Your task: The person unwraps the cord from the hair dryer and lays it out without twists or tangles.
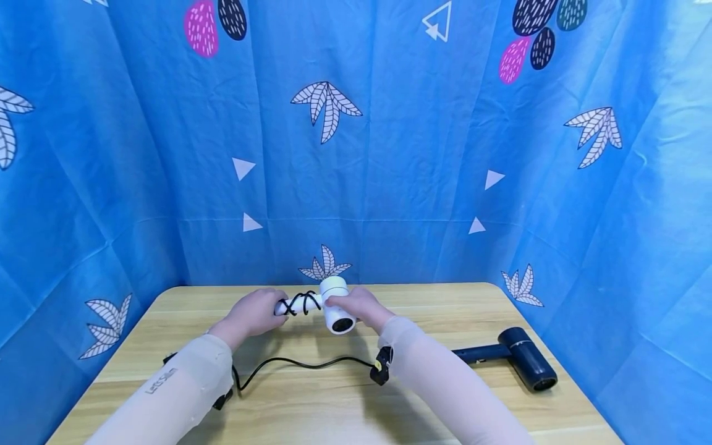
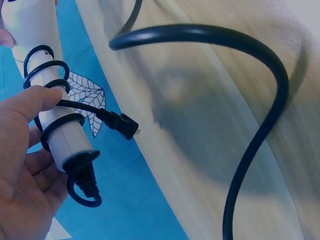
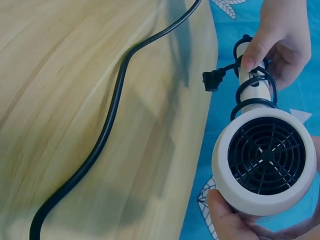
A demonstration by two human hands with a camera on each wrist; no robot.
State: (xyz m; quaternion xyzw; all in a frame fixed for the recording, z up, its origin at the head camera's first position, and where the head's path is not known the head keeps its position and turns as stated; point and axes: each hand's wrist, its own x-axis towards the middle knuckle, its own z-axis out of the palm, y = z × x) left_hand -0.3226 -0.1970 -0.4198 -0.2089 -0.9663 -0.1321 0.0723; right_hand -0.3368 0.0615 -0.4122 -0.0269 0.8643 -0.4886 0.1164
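Note:
A white hair dryer (image 1: 334, 288) is held above the table by both hands, its handle toward the left. My left hand (image 1: 257, 311) grips the handle, thumb pressed on the black cord (image 2: 62, 121) that winds around it. From under that thumb sticks out the cord's black plug (image 2: 120, 125). My right hand (image 1: 364, 305) holds the dryer's round body, fingers around its side. In the right wrist view the black grille (image 3: 266, 155) at one end of the body faces the camera.
A dark blue hair dryer (image 1: 527, 360) lies on the right of the wooden table (image 1: 311, 402), its handle partly behind the right forearm. Another black cable (image 1: 300, 363) runs between the two wrists. Blue patterned curtains (image 1: 361, 173) surround the table's back and sides.

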